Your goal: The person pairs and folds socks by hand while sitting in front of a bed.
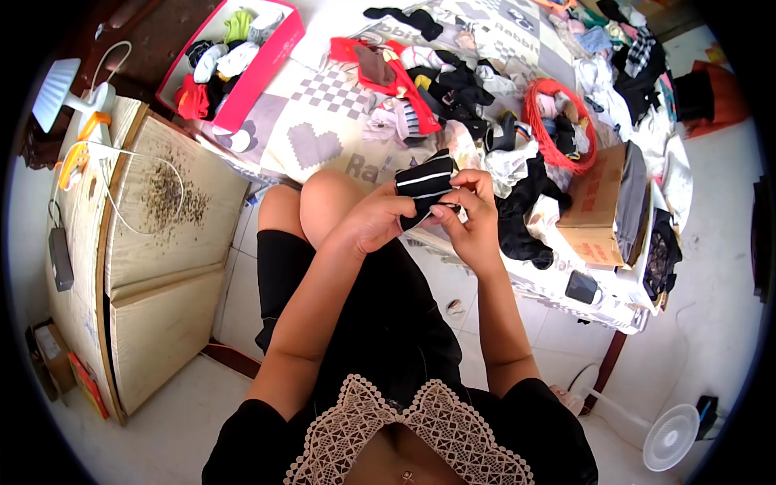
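Above my lap, both hands hold a small black sock with white stripes (pixel 423 179), which looks folded or bunched. My left hand (pixel 377 217) is closed on its left side, with the thumb lying across the fabric. The thumb and fingers of my right hand (pixel 472 212) pinch its lower right edge. Just beyond the hands lie a red garment (pixel 388 77) and a pile of black clothes (pixel 459 90) on the patterned bedsheet (pixel 319 149).
A pink box (pixel 292 36) holding rolled socks sits at the bed's far left. To the right are a red woven basket (pixel 537 145), a cardboard box (pixel 596 198) and a phone (pixel 581 286). A wooden cabinet (pixel 166 275) stands left, a white fan (pixel 671 436) lower right.
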Tool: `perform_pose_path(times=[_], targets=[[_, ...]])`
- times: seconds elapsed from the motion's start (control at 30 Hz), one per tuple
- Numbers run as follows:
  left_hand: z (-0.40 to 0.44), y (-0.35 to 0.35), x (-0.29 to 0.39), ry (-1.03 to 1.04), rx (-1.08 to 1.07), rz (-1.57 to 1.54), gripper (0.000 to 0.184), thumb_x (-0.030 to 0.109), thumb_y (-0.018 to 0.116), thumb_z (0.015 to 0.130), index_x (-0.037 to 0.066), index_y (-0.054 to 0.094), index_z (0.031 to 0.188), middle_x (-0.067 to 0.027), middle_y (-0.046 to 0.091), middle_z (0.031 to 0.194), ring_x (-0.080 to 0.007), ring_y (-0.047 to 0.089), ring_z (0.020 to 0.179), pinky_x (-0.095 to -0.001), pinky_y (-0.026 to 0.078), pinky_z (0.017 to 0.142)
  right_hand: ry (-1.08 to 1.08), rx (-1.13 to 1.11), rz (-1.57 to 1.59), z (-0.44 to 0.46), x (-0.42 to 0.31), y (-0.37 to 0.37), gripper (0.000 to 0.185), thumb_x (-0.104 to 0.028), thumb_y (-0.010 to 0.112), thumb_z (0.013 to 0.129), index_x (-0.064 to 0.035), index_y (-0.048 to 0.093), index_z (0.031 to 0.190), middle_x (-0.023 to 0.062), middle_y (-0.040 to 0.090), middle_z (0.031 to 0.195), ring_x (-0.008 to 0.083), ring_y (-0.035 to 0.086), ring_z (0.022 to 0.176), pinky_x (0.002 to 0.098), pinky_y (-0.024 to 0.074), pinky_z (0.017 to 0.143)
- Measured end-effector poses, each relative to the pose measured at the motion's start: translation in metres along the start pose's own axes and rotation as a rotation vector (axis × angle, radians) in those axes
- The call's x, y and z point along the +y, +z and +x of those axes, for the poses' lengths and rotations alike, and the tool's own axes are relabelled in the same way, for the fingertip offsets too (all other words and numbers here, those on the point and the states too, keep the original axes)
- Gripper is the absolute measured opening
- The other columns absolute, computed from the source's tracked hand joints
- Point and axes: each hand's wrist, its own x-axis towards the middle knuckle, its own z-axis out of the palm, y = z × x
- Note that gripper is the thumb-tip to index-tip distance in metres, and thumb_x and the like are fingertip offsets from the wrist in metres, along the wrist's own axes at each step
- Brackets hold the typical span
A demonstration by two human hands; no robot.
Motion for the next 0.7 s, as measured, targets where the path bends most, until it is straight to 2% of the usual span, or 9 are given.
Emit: perform_pose_path(times=[0.17, 0.23, 0.3, 0.37, 0.4, 0.47, 0.5, 0.63, 0.7], targets=[[0.005, -0.006, -0.011, -0.011, 0.029, 0.029, 0.046, -0.004, 0.047, 0.069, -0.005, 0.048, 0.115, -0.0100, 0.059, 0.104, -0.0192, 0.059, 0.094, -0.0312, 0.047, 0.084, 0.204, 0.073, -0.092, -0.007, 0.020, 0.006, 0.016, -0.005, 0.070, 0.069, 0.0026, 0.056, 0.071, 0.0088, 0.045, 0.084, 0.0197, 0.049, 0.069, 0.0267, 0.0417, 0.060], [0.006, -0.003, -0.012, -0.007, 0.022, 0.031, 0.038, 0.001, 0.053, 0.077, -0.003, 0.050, 0.114, -0.0070, 0.059, 0.102, -0.0175, 0.059, 0.093, -0.0292, 0.047, 0.082, 0.360, 0.124, -0.085, -0.005, 0.017, 0.007, 0.015, -0.005, 0.069, 0.070, 0.0027, 0.055, 0.071, 0.0095, 0.046, 0.082, 0.0198, 0.050, 0.068, 0.0276, 0.0414, 0.059], [0.007, 0.000, -0.012, -0.006, 0.017, 0.031, 0.034, 0.003, 0.057, 0.080, -0.002, 0.050, 0.114, -0.0054, 0.060, 0.101, -0.0166, 0.059, 0.093, -0.0282, 0.047, 0.081, 0.293, 0.108, -0.197, -0.006, 0.013, 0.005, 0.015, -0.005, 0.068, 0.070, 0.0028, 0.055, 0.072, 0.0098, 0.047, 0.081, 0.0194, 0.050, 0.066, 0.0279, 0.0409, 0.058], [0.007, 0.001, -0.013, 0.080, -0.013, 0.343, 0.035, 0.007, 0.059, 0.082, -0.002, 0.050, 0.114, -0.0058, 0.060, 0.102, -0.0153, 0.060, 0.092, -0.0264, 0.047, 0.082, 0.391, 0.084, -0.183, -0.009, 0.016, 0.005, 0.017, -0.007, 0.069, 0.071, 0.0021, 0.056, 0.074, 0.0096, 0.047, 0.081, 0.0191, 0.049, 0.065, 0.0284, 0.0410, 0.057], [0.009, -0.001, -0.014, 0.080, -0.013, 0.343, 0.035, 0.007, 0.059, 0.082, -0.002, 0.050, 0.114, -0.0058, 0.060, 0.102, -0.0153, 0.060, 0.092, -0.0264, 0.047, 0.082, 0.391, 0.083, -0.184, -0.009, 0.016, 0.005, 0.017, -0.007, 0.069, 0.071, 0.0021, 0.056, 0.074, 0.0096, 0.047, 0.081, 0.0191, 0.049, 0.065, 0.0284, 0.0410, 0.057], [0.013, -0.005, -0.018, 0.047, 0.088, 0.269, 0.034, 0.007, 0.059, 0.083, -0.003, 0.050, 0.114, -0.0072, 0.061, 0.102, -0.0154, 0.061, 0.091, -0.0269, 0.049, 0.081, 0.262, 0.114, -0.132, -0.008, 0.015, 0.002, 0.020, -0.013, 0.073, 0.070, -0.0005, 0.059, 0.078, 0.0078, 0.048, 0.082, 0.0181, 0.050, 0.069, 0.0279, 0.0410, 0.058], [0.012, -0.005, -0.017, 0.048, 0.088, 0.270, 0.034, 0.007, 0.059, 0.083, -0.003, 0.050, 0.114, -0.0072, 0.061, 0.102, -0.0154, 0.061, 0.091, -0.0269, 0.049, 0.081, 0.261, 0.114, -0.132, -0.006, 0.008, 0.000, 0.020, -0.013, 0.073, 0.070, -0.0005, 0.059, 0.078, 0.0078, 0.048, 0.082, 0.0181, 0.050, 0.069, 0.0279, 0.0410, 0.058], [0.006, 0.000, -0.006, 0.019, 0.114, 0.049, 0.033, 0.003, 0.056, 0.081, -0.005, 0.049, 0.113, -0.0108, 0.060, 0.101, -0.0176, 0.062, 0.088, -0.0299, 0.052, 0.074, -0.017, 0.071, -0.171, -0.001, -0.009, -0.012, 0.031, -0.013, 0.077, 0.062, -0.0076, 0.065, 0.090, 0.0046, 0.052, 0.090, 0.0181, 0.050, 0.082, 0.0294, 0.0431, 0.067], [0.006, -0.004, -0.007, 0.026, 0.046, 0.032, 0.036, 0.002, 0.056, 0.078, -0.007, 0.049, 0.113, -0.0122, 0.061, 0.100, -0.0187, 0.062, 0.087, -0.0299, 0.052, 0.074, -0.219, -0.181, -0.411, 0.006, -0.011, -0.019, 0.033, -0.009, 0.076, 0.058, -0.0082, 0.065, 0.090, 0.0045, 0.053, 0.091, 0.0216, 0.052, 0.084, 0.0322, 0.0443, 0.070]])
